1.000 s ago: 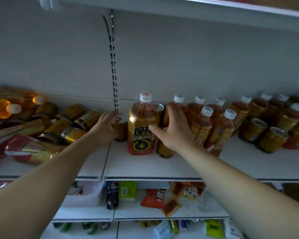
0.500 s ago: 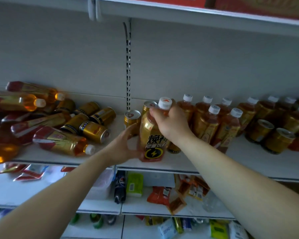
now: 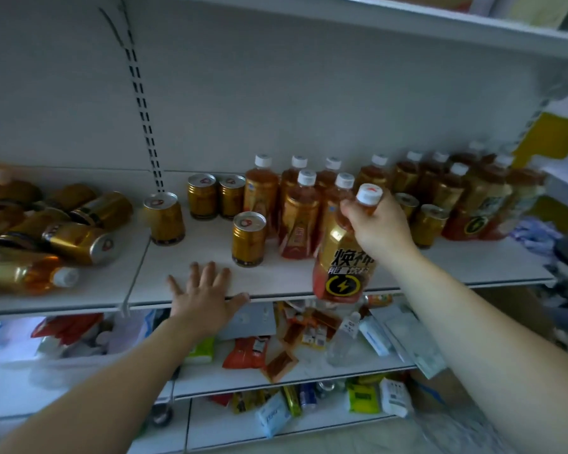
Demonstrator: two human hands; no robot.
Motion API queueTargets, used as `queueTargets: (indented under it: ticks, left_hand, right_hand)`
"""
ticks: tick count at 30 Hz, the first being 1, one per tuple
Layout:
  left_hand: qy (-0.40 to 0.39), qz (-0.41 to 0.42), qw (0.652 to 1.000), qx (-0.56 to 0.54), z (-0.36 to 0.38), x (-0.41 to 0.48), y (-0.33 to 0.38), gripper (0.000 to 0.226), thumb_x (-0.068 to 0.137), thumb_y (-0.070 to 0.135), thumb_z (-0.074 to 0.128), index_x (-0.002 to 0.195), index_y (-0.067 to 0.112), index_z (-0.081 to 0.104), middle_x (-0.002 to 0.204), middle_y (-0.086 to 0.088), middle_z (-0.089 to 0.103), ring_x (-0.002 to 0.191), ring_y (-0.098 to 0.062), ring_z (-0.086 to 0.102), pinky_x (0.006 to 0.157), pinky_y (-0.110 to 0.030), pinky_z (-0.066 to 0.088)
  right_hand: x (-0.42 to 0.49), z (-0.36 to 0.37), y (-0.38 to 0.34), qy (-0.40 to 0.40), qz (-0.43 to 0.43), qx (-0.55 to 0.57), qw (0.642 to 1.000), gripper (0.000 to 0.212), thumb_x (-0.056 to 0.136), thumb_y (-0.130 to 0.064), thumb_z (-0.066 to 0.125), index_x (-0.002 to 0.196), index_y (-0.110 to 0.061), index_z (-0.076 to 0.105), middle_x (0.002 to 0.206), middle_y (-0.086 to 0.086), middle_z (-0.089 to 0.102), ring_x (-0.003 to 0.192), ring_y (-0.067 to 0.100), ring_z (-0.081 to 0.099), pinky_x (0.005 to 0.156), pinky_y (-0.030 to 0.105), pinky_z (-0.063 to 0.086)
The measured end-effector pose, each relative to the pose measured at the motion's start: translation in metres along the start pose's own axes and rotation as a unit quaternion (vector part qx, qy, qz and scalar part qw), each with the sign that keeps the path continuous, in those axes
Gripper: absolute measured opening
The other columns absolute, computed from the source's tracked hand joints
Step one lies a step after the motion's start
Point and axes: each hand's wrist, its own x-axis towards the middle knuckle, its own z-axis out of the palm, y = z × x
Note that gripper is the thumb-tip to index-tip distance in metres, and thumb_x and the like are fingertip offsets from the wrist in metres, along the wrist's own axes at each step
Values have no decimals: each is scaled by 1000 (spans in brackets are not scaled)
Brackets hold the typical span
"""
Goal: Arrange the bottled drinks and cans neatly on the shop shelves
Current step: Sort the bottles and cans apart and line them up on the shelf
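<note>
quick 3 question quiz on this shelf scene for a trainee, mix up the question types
1. True or false: the left grip holds a can.
2. The right grip holds the bottle near its: A) cap B) base C) label
3. Fill in: the leftmost cans lie on their ____.

Key: 1 false, it rests flat on the shelf edge; 2 A; 3 sides.

Left hand (image 3: 207, 296) flat, fingers spread, right hand (image 3: 379, 224) gripping bottle (image 3: 341, 267) neck, arms outstretched
</note>
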Motion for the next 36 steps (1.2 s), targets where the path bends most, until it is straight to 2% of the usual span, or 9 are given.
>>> queueTargets:
  ticks: [4, 7, 10, 12, 17, 22, 27, 30, 36]
  left_hand:
    - [93, -30, 994, -54, -3, -6, 24, 66, 85, 67, 39, 137, 26, 38, 148, -3, 33, 137, -26, 25, 108, -54, 19]
    - [209, 51, 965, -150, -21, -13, 73, 45, 86, 45, 59, 124, 20, 55, 130, -4, 50, 121, -28, 43, 98, -43, 37]
    - [320, 118, 921, -185, -59, 4, 137, 43, 81, 25, 69, 119, 10, 59, 124, -14, 53, 117, -38, 45, 97, -44, 38]
    - [381, 128, 898, -177, -89, 24, 170, 47, 82, 25, 65, 125, 12, 54, 132, -13, 49, 125, -37, 40, 105, -45, 31]
    - [258, 67, 962, -57, -134, 72, 206, 79, 90, 51, 47, 151, 21, 8, 158, -6, 15, 146, -22, -5, 115, -48, -9]
    - [261, 68, 963, -3, -134, 77, 210, 70, 87, 56, 48, 144, 21, 26, 148, -12, 38, 146, -21, 7, 108, -44, -22]
    - [292, 141, 943, -68, -131, 63, 215, 61, 83, 41, 61, 134, 16, 37, 127, -11, 59, 127, -29, 43, 114, -43, 13]
    - [270, 154, 934, -174, -128, 57, 220, 49, 85, 33, 61, 128, 21, 40, 109, -8, 66, 102, -30, 60, 79, -37, 46]
    - [188, 162, 895, -370, -124, 53, 231, 24, 86, 35, 60, 104, 37, 44, 79, 20, 56, 70, 3, 54, 54, -14, 35]
  right_hand:
    - [26, -37, 38, 1, 8, -4, 1000, 33, 85, -45, 61, 103, -18, 58, 91, -6, 63, 88, 14, 60, 71, 26, 40]
    - [41, -53, 55, -6, -5, -16, 1000, 38, 83, -52, 62, 106, -23, 56, 97, -7, 64, 93, 13, 60, 77, 29, 44]
    - [43, -62, 67, -35, -40, -15, 998, 37, 72, -61, 66, 92, -31, 56, 87, -14, 62, 80, -5, 59, 65, 20, 42]
    - [41, -64, 77, -88, -55, -19, 994, 52, 63, -66, 69, 98, -28, 60, 95, -10, 65, 85, -2, 60, 74, 28, 50]
    - [44, -67, 89, -126, -36, -20, 991, 82, 52, -76, 67, 120, -31, 51, 114, -3, 58, 104, 16, 59, 89, 43, 51]
    - [44, -67, 91, -124, -47, -6, 991, 77, 55, -75, 67, 116, -32, 52, 110, -4, 59, 100, 15, 59, 86, 43, 52]
    - [43, -70, 93, -109, -55, -10, 992, 70, 57, -74, 64, 113, -34, 52, 109, -5, 58, 99, 13, 58, 82, 36, 50]
    - [43, -79, 95, -87, -51, -9, 995, 61, 57, -73, 65, 106, -39, 51, 106, -8, 57, 94, 8, 56, 73, 25, 43]
    - [40, -112, 110, -22, -40, -19, 999, 43, 58, -68, 68, 92, -47, 51, 93, -21, 58, 86, -13, 54, 64, 13, 35]
